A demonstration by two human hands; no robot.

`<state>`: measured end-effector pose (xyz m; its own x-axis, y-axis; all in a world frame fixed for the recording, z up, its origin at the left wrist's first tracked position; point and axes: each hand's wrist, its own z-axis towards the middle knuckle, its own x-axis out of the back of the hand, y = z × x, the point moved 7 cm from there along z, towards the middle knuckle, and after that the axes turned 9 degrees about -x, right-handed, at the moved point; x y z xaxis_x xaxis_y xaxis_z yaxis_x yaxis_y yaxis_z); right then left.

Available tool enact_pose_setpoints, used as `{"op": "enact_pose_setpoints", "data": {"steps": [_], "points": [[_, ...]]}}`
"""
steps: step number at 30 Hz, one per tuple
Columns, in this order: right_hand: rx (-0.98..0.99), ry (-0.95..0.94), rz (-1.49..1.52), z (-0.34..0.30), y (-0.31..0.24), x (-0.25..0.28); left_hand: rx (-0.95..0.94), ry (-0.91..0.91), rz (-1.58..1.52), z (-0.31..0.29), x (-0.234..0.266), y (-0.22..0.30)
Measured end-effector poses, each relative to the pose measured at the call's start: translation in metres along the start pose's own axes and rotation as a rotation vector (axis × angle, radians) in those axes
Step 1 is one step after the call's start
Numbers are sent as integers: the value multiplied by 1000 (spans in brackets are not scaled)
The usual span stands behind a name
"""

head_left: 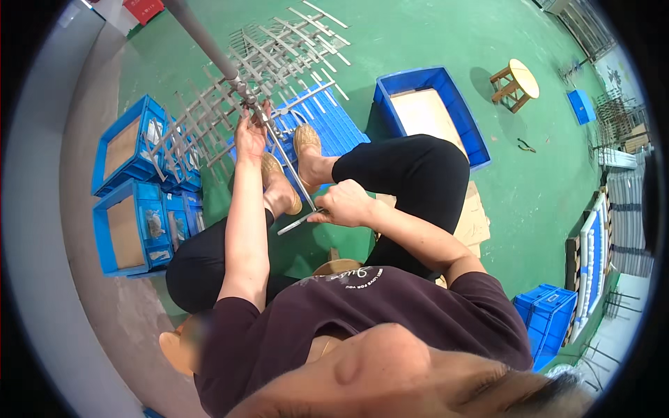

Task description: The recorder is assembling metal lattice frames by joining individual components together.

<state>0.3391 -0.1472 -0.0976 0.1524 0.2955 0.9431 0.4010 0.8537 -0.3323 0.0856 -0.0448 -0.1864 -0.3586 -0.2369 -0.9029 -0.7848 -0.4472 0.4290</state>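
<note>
A metal frame of many thin parallel bars (279, 52), much like an antenna, stands ahead of me around a thick grey pole (205, 42). My left hand (252, 139) is closed at the joint where the pole meets the frame; its fingertips are partly hidden by the metal. From there a thin metal rod (291, 166) runs down toward me between my feet. Its near end meets a short flat crossbar (293, 226). My right hand (345, 203) is closed around that end, by the crossbar. Beneath the frame lies a blue plastic crate (327, 122), under my feet.
Blue bins (132, 226) with cardboard linings and small bags stand at left. A larger blue bin (387, 97) is beyond my right knee. A wooden stool (517, 80) and pliers (526, 145) are farther right. Another blue crate (543, 317) stands at lower right, near a rack (592, 265).
</note>
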Motion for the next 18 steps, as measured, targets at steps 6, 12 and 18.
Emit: {"op": "enact_pose_setpoints", "data": {"steps": [6,12,18], "points": [[4,14,18,1,2,5,-31,24,56,2,-4,-5],[65,72,-34,-3,8,14,13,1,-18,2,5,-7],[58,51,-9,-8,2,12,-51,6,-127,-3,2,-6]]}}
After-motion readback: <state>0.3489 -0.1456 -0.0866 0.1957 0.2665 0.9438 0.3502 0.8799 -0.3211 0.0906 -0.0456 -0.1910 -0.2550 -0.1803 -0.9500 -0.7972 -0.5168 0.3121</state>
